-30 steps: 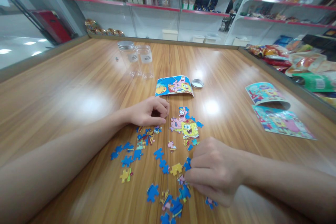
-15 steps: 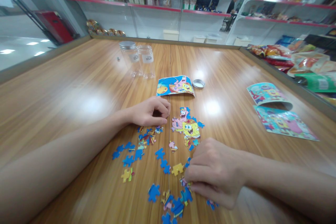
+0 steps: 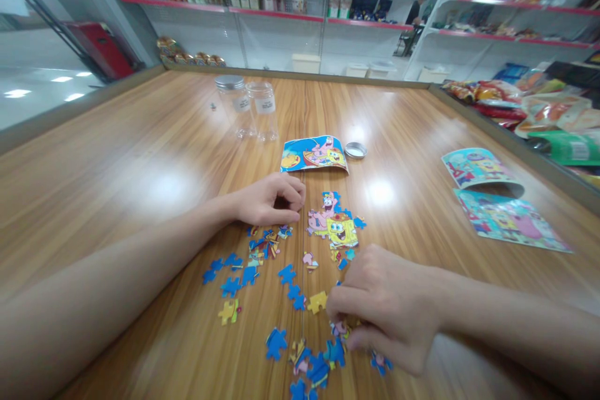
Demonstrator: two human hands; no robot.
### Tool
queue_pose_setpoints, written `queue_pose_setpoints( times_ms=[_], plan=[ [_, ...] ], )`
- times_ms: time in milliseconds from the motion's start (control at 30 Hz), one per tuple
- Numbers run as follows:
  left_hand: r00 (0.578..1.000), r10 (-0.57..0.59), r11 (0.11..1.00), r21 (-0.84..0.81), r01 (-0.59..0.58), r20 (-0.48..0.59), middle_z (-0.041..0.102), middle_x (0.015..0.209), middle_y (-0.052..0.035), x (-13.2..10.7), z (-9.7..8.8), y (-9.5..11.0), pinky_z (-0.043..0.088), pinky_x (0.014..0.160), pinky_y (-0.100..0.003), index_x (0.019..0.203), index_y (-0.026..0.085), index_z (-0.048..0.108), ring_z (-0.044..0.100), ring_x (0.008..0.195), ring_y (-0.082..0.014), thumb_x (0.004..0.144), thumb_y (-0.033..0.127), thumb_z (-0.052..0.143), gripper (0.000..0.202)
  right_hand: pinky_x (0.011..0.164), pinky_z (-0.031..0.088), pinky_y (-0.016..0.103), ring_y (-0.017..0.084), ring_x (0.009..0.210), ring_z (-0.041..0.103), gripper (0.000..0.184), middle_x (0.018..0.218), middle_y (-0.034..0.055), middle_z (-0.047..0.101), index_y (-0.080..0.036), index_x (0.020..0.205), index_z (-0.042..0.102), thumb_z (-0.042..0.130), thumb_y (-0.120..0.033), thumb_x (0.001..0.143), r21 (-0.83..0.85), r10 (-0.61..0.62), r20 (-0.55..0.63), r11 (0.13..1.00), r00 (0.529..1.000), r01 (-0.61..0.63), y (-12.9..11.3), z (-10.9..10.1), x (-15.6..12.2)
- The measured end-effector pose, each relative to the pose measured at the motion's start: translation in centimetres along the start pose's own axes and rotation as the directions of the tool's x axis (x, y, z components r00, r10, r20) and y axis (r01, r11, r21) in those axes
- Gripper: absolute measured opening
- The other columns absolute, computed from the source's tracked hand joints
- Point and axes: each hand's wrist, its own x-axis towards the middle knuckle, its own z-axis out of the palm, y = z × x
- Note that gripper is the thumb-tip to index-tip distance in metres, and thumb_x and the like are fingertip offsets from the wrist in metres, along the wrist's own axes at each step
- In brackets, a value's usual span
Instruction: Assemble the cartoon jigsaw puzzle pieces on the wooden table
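My right hand [image 3: 387,309] is low over the table, its bent fingers and thumb around a small pink and blue jigsaw puzzle piece [image 3: 339,329], partly hidden beneath the fingertips. Just left of it lies a yellow piece [image 3: 317,302]. My left hand [image 3: 274,199] rests on the wood, loosely curled, with nothing visible in it. To its right is the partly joined puzzle [image 3: 341,231], showing a yellow and a pink cartoon figure. Loose pieces, mostly blue [image 3: 276,344], are scattered between and below my hands. Beyond them stands a curved picture card [image 3: 315,154] with the same figures.
Two clear jars [image 3: 265,111] stand further back, one with a metal lid. A loose lid [image 3: 355,150] lies beside the card. Two more picture cards [image 3: 513,220] are at the right. Snack packets [image 3: 497,100] lie beyond the table's raised right edge [image 3: 473,122].
My right thumb has shifted slightly right, widening the gap to the index finger. The pink and blue puzzle piece has slid a little right. My left hand stays put.
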Motion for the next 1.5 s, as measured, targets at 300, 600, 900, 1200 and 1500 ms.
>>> queue_pose_setpoints(
  times_ms=[300,600,900,1200,1500],
  plan=[
    [1.0,0.003,1.0,0.002,-0.003,-0.003,0.059,0.072,-0.0042,0.0,0.0,0.1,0.042,0.068,-0.028,0.059,0.014,0.056,0.052,0.068,-0.013,0.088,0.028,0.063,0.033,0.052,0.03,0.027,0.013,0.057,0.053,0.022,0.069,-0.0024,0.062,-0.021,0.1,0.054,0.057,-0.039,0.087,0.051,0.023,0.037,0.998,0.999,-0.025,0.0,-0.4,0.0],
    [1.0,-0.011,1.0,0.001,0.011,0.0,0.059,0.072,-0.0046,0.1,0.0,0.2,0.042,0.069,-0.029,0.059,0.014,0.056,0.053,0.068,-0.0131,0.088,0.029,0.062,0.034,0.052,0.03,0.027,0.013,0.057,0.053,0.018,0.068,-0.0025,0.063,-0.022,0.096,0.057,0.061,-0.032,0.081,0.031,0.087,0.089,0.995,0.992,-0.09,-0.4,-1.0,0.3],
    [1.0,-0.012,1.0,0.005,0.012,0.002,0.058,0.071,-0.004,0.0,0.0,0.2,0.042,0.069,-0.028,0.059,0.014,0.054,0.052,0.068,-0.0128,0.089,0.03,0.062,0.035,0.05,0.029,0.026,0.011,0.057,0.051,0.02,0.071,-0.0047,0.063,-0.021,0.097,0.052,0.062,-0.029,0.082,0.091,0.007,0.045,0.996,0.999,-0.011,-0.1,-0.6,0.2],
    [1.0,-0.009,1.0,0.008,0.009,0.0,0.059,0.072,-0.0043,0.0,0.0,0.2,0.042,0.068,-0.028,0.059,0.014,0.055,0.052,0.068,-0.0128,0.088,0.029,0.062,0.033,0.051,0.028,0.027,0.011,0.065,0.044,0.02,0.087,-0.0027,0.057,-0.021,0.093,0.052,0.06,-0.019,0.075,0.067,-0.131,-0.016,0.989,0.991,0.132,-0.1,-0.1,0.0],
    [1.0,0.007,1.0,0.016,-0.007,-0.012,0.058,0.071,-0.004,0.0,0.1,0.2,0.042,0.068,-0.029,0.059,0.015,0.054,0.051,0.066,-0.0132,0.087,0.029,0.063,0.033,0.052,0.025,0.029,0.013,0.066,0.044,0.022,0.089,-0.0005,0.056,-0.021,0.1,0.059,0.061,-0.028,0.079,0.044,-0.062,-0.003,0.997,0.998,0.063,-0.1,-0.2,0.1]
  ],
)
